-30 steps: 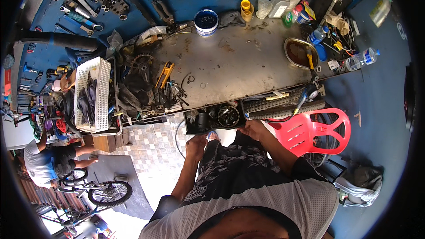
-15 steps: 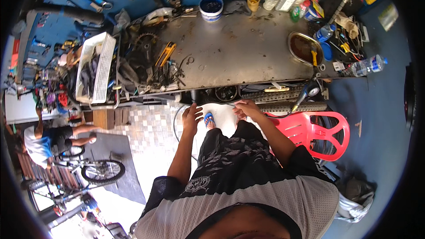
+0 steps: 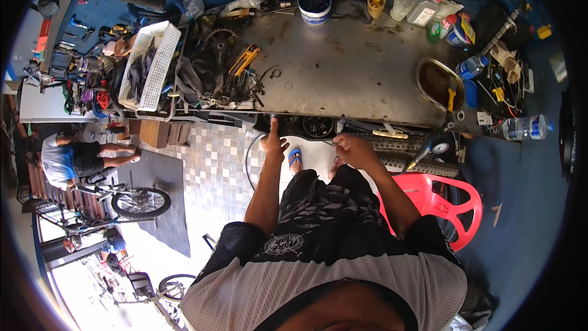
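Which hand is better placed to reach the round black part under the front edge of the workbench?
Probably the right hand: it is nearer the round black part. The left hand points up at the workbench edge, further left.

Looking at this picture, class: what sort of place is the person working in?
Most likely a bicycle repair workshop. Wrenches hang on the blue tool wall, a sprocket lies among tools on the metal workbench, and a bicycle stands on the floor near another person.

My left hand [image 3: 274, 143] stretched forward, forefinger pointing up, other fingers loosely open, my right hand [image 3: 354, 149] curled into a loose fist, both forearms extended ahead
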{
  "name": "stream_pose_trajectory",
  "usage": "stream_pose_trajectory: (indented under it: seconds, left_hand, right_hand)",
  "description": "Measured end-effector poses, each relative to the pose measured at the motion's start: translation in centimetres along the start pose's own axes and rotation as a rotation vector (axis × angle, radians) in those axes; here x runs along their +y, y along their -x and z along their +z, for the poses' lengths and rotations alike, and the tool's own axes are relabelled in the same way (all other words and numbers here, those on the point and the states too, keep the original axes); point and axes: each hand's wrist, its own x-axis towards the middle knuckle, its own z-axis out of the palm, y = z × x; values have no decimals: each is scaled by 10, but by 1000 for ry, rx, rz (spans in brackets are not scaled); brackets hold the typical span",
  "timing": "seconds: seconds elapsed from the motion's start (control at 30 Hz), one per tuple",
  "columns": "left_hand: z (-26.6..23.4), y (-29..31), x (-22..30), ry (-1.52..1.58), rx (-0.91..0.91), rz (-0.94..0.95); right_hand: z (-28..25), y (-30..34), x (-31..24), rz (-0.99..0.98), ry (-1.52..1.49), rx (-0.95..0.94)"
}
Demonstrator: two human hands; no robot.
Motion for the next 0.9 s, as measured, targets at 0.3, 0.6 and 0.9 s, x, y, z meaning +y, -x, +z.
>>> stream_pose_trajectory:
  seconds: [0.3, 0.6, 0.9]
  left_hand:
    - [-6, -45, 2, 25, 117, -153]
    - [-67, -18, -22, -61, -163, -32]
    - [-114, 5, -1, -327, -455, 67]
  right_hand:
    - [-70, -70, -60, -245, 123, 128]
    - [-177, -271, -72, -272, 687, 764]
    - [-186, -296, -84, 8, 710, 762]
